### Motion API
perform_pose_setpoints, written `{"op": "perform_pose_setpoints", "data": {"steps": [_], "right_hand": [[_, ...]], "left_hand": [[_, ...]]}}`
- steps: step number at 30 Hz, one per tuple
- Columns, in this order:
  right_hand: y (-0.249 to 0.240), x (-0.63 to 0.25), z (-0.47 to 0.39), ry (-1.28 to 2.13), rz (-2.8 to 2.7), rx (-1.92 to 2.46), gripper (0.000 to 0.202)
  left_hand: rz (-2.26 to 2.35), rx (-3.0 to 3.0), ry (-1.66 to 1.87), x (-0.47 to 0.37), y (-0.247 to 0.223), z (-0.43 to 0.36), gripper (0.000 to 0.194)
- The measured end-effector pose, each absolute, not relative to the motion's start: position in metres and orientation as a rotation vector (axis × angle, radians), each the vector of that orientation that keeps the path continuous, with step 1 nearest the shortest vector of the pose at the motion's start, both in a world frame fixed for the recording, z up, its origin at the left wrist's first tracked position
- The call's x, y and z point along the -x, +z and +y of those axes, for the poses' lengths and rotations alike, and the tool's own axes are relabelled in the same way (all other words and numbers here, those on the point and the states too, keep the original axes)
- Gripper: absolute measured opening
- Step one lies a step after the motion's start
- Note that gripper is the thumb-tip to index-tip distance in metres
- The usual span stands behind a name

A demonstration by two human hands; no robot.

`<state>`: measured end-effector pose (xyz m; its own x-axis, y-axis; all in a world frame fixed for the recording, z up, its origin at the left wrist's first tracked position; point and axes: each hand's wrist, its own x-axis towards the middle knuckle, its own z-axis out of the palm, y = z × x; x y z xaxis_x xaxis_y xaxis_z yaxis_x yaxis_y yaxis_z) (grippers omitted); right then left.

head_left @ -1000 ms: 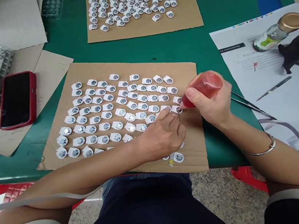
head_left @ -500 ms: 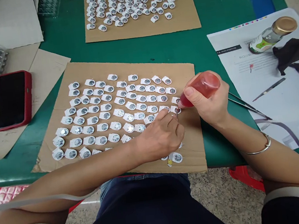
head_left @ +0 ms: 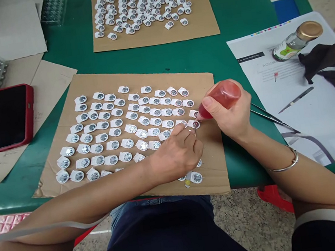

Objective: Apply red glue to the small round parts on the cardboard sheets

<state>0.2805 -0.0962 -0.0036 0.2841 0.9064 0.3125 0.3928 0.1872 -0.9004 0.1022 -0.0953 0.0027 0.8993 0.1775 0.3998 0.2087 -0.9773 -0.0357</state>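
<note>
Bottle (head_left: pixel 224 95): red, grasped in the right hand (head_left: pixel 236 113); its tip points to eight o'clock, just beside a round piece (head_left: pixel 196 125);
Round piece: nine o'clock from the right hand, between one and two from the left hand (head_left: pixel 176 156);
Left hand: fingers curled next to the piece; whether they grip anything I cannot tell;
Cardboard (head_left: pixel 213 156): beneath the piece; bears rows of white pieces (head_left: pixel 114 145); phone (head_left: pixel 9 117) toward ten o'clock.
</note>
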Motion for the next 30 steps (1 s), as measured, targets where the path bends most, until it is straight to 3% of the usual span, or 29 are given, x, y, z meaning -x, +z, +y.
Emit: {"op": "perform_pose_setpoints", "data": {"steps": [18, 30], "right_hand": [[0.002, -0.284, -0.095, 0.247, -1.475, 1.484, 0.029], [0.004, -0.287, -0.097, 0.287, -1.538, 1.453, 0.031]], "left_hand": [[-0.464, 3.213, -0.601, -0.102, 0.009, -0.088, 0.022], [-0.569, 3.519, -0.495, -0.100, 0.013, -0.070, 0.012]]}}
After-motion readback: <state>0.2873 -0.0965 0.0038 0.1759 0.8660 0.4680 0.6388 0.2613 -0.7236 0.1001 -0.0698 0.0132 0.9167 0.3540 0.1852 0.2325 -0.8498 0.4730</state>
